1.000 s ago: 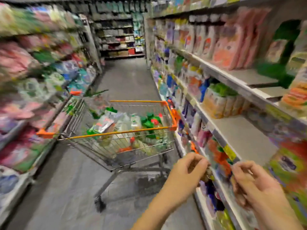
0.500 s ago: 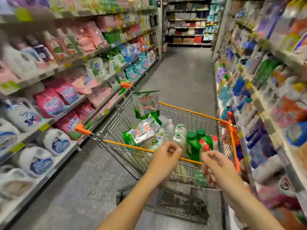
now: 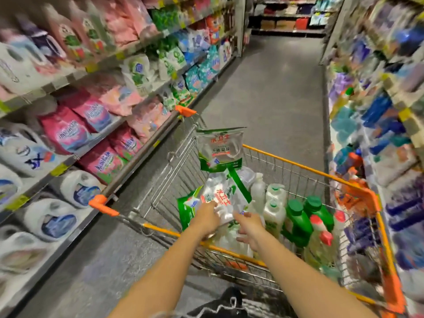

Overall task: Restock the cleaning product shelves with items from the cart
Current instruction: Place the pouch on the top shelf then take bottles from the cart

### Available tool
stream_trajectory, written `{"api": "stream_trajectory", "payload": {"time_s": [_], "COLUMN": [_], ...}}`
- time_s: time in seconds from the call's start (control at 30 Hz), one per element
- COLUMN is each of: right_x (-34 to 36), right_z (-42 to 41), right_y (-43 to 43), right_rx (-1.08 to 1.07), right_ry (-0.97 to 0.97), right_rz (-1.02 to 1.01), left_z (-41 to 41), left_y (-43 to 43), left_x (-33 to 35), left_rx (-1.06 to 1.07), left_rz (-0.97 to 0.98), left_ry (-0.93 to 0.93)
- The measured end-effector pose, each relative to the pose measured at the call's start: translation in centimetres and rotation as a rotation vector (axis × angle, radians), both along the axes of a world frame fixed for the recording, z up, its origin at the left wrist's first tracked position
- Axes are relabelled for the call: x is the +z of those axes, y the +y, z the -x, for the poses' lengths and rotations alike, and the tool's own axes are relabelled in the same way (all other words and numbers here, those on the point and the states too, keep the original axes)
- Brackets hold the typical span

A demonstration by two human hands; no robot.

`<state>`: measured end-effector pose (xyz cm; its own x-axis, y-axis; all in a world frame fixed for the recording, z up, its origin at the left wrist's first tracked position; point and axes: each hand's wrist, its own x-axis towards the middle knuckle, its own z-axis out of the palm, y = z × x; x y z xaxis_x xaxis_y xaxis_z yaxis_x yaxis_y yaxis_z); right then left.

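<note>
Grey flooring [image 3: 275,99] runs down a shop aisle between stocked shelves. Nearest, both bare forearms reach over the near rim of a wire cart [image 3: 305,167] edged in orange.

The left hand [image 3: 207,215] rests on a white refill pouch [image 3: 221,198] with its fingers laid on the face. Blur hides whether its grip closes round the pouch's edge. The right hand [image 3: 249,228] is just beside the pouch's lower edge. Its grip is spread, the thumb apart from loosely bent fingers, and it holds nothing that shows.

That pouch lies tilted in the cart's near-left part, on top of other packs. It is glossy white with red print and a green band across one corner. A green pouch [image 3: 186,211] stands just beside it, towards the cart's left wall.

Towards the cart's right side stand two green bottles [image 3: 298,222] with green caps. Pale bottles [image 3: 320,249] with pink caps sit nearer the near rim. White pump bottles [image 3: 275,198] stand between the green ones and the pouch. At the far-left corner a second white pouch [image 3: 220,148] stands upright above the rim, green at its base.

The cart's grey handle bar [image 3: 142,157], with orange ends, lies along the left shelves [image 3: 75,154]. These hold white jugs [image 3: 75,193] low down, pink bags [image 3: 68,134] above them and green-and-white bags [image 3: 137,72] farther on. The right shelves [image 3: 410,125] carry blurred blue and purple bottles. At the aisle's far end another shelf unit [image 3: 286,31] stands crosswise.
</note>
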<state>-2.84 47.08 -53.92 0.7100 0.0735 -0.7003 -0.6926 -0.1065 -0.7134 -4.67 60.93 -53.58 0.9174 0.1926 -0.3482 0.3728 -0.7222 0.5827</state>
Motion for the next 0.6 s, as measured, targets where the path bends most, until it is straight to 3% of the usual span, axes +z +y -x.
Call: {"api": "stream_trajectory", "payload": {"time_s": [0.17,0.3,0.43,0.53,0.6], "right_x": [-2.1,-1.5,2.8,6.0,8.8], "right_z": [-3.1,-3.6,-4.2,-5.9,-7.1], "right_y": [3.5,4.3,4.1,2.8,1.3], "right_rx": [-0.206,-0.240,-0.143,-0.086,-0.053], "right_ry": [0.061,-0.062,-0.229,-0.385,-0.416], "right_rz": [-0.041,-0.113,-0.289,-0.269,-0.272], "left_z": [-2.0,-3.5,-5.2,-6.4,-7.0], "left_y": [3.3,5.5,6.8,7.1,7.1], "left_x": [-1.5,-2.1,-0.3,2.4,3.9], "left_rx": [-0.054,0.029,0.193,0.227,0.186], "left_rz": [0.026,0.060,0.294,0.562,0.606], "left_ry": [0.126,0.002,-0.149,-0.168,-0.183]}}
